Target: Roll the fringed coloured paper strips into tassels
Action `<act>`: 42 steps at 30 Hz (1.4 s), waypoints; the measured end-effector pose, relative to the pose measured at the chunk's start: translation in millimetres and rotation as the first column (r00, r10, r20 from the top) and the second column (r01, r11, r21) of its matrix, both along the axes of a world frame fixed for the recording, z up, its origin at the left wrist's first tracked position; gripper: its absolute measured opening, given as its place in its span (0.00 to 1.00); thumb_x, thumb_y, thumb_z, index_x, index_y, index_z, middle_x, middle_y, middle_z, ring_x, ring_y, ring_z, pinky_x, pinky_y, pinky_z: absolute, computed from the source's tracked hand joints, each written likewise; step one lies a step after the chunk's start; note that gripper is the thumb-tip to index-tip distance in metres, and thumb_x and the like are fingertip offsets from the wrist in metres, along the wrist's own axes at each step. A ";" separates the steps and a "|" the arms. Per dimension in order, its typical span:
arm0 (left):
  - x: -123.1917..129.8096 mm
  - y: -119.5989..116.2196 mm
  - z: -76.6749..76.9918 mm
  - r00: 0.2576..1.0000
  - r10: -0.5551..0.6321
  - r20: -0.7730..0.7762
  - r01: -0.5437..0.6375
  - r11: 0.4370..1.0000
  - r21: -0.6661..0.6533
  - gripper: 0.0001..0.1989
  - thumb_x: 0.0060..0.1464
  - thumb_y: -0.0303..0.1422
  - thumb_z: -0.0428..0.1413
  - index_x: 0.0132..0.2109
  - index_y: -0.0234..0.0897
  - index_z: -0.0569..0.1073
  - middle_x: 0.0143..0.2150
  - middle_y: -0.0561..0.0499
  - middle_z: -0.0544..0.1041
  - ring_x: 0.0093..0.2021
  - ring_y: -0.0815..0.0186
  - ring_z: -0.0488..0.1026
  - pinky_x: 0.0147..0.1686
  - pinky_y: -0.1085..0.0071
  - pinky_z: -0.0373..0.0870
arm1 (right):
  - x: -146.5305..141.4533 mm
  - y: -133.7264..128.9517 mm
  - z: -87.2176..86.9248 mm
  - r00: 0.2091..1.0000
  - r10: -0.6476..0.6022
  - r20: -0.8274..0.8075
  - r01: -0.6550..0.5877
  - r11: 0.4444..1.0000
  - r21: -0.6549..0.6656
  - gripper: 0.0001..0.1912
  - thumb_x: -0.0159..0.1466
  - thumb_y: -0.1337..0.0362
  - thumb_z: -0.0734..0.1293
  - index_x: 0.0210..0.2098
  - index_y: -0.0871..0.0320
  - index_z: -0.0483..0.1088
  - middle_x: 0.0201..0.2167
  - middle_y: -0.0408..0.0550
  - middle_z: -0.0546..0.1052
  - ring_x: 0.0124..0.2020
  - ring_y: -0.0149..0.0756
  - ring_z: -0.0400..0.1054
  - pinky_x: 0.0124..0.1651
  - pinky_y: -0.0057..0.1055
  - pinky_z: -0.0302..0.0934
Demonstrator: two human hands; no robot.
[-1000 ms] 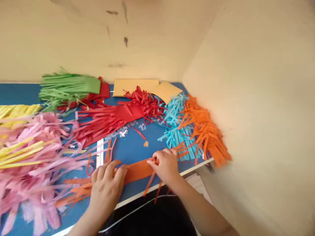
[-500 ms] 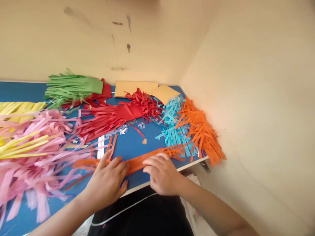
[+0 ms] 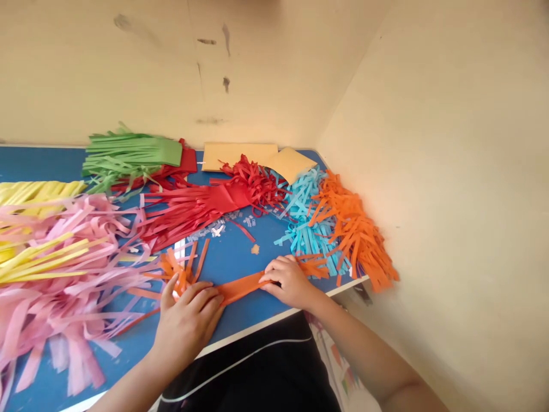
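A narrow folded strip of orange fringed paper (image 3: 242, 287) lies slantwise near the table's front edge, with cut fringe spreading from both ends. My left hand (image 3: 191, 315) is over its left part, fingers bent down onto the paper and the thumb hidden. At the other end, my right hand (image 3: 289, 281) pinches the strip between thumb and fingers. Loose orange fringe (image 3: 182, 272) sticks up behind my left fingers. Just beyond my right hand lies light blue fringed paper (image 3: 306, 234), partly under more orange fringe (image 3: 355, 229).
Red fringed paper (image 3: 223, 197) lies across the middle of the blue table (image 3: 240, 232). Green fringe (image 3: 132, 151) and yellow paper pieces (image 3: 240, 155) are by the wall. Pink fringe (image 3: 81, 309) and yellow fringe (image 3: 43, 257) cover the left side. Small paper scraps (image 3: 217, 228) are scattered about.
My right hand has shifted slightly up and right and closed into a pinch on the strip. The strip looks narrower, and the fringe behind my left hand stands bunched up.
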State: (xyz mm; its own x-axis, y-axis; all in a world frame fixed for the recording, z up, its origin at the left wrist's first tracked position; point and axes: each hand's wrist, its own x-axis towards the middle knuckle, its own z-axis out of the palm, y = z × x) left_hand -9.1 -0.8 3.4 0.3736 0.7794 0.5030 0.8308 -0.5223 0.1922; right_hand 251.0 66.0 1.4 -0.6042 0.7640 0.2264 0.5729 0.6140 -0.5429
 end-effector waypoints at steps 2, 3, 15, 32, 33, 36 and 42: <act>-6.3 3.7 -2.0 1.000 -0.016 0.009 0.016 0.999 -0.037 0.08 0.62 0.33 0.54 0.38 0.43 0.78 0.37 0.53 0.83 0.41 0.58 0.78 0.62 0.46 0.51 | -1.9 0.3 -0.8 0.999 -0.041 -0.035 0.039 0.999 -0.034 0.05 0.63 0.60 0.73 0.32 0.54 0.78 0.31 0.40 0.77 0.36 0.31 0.67 0.45 0.35 0.48; -9.3 5.2 -2.5 1.000 -0.019 0.017 0.020 0.998 -0.062 0.08 0.62 0.34 0.54 0.39 0.44 0.78 0.37 0.53 0.83 0.41 0.58 0.77 0.61 0.48 0.51 | -3.3 0.4 -1.4 0.997 -0.068 -0.039 0.067 0.997 -0.041 0.07 0.63 0.59 0.73 0.30 0.54 0.77 0.30 0.40 0.77 0.36 0.31 0.67 0.45 0.35 0.48; -11.7 19.2 -2.8 0.983 0.119 0.136 -0.092 0.978 -0.189 0.15 0.60 0.39 0.55 0.26 0.44 0.77 0.29 0.54 0.81 0.35 0.60 0.75 0.48 0.57 0.59 | -22.6 2.3 -1.3 0.949 -0.280 0.143 0.281 0.960 0.009 0.19 0.59 0.62 0.73 0.17 0.60 0.65 0.20 0.39 0.70 0.28 0.29 0.61 0.37 0.32 0.43; -8.1 25.3 -0.4 0.987 0.135 -0.083 -0.147 0.978 -0.148 0.12 0.60 0.38 0.53 0.31 0.41 0.76 0.32 0.49 0.79 0.36 0.57 0.72 0.44 0.56 0.60 | -23.6 0.4 -1.2 0.905 -0.388 0.172 0.365 0.918 0.153 0.15 0.57 0.57 0.74 0.23 0.57 0.67 0.26 0.43 0.73 0.32 0.36 0.63 0.38 0.35 0.44; -8.8 26.4 1.2 0.989 0.113 -0.090 -0.123 0.985 -0.119 0.10 0.60 0.37 0.53 0.35 0.43 0.77 0.35 0.48 0.79 0.39 0.56 0.72 0.45 0.56 0.60 | -23.4 -2.0 1.2 0.889 -0.429 0.162 0.395 0.895 0.206 0.13 0.59 0.56 0.74 0.28 0.57 0.69 0.30 0.45 0.75 0.35 0.38 0.64 0.40 0.37 0.45; -6.5 29.2 11.1 0.989 -0.040 -0.142 0.029 0.996 -0.082 0.10 0.59 0.30 0.53 0.40 0.50 0.79 0.40 0.52 0.80 0.45 0.55 0.71 0.52 0.54 0.58 | -25.6 -11.8 6.8 0.929 -0.339 0.149 0.270 0.896 0.353 0.03 0.66 0.65 0.67 0.40 0.55 0.71 0.40 0.48 0.76 0.42 0.41 0.65 0.47 0.41 0.46; 18.4 29.3 32.2 0.944 -0.180 -0.276 0.153 0.981 -0.116 0.10 0.57 0.30 0.51 0.35 0.40 0.78 0.33 0.47 0.79 0.44 0.53 0.72 0.58 0.49 0.57 | -32.9 -6.5 -0.6 0.960 0.093 0.266 -0.185 0.921 0.342 0.08 0.68 0.65 0.63 0.33 0.59 0.72 0.32 0.47 0.75 0.34 0.37 0.64 0.43 0.39 0.49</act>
State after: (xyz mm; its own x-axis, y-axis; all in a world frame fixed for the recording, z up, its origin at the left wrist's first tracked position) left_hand 9.3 28.5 35.6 0.6191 0.7313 0.2861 0.7604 -0.6493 0.0144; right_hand 218.1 59.4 0.9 -0.7689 0.5619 0.3051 0.5519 0.8242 -0.1269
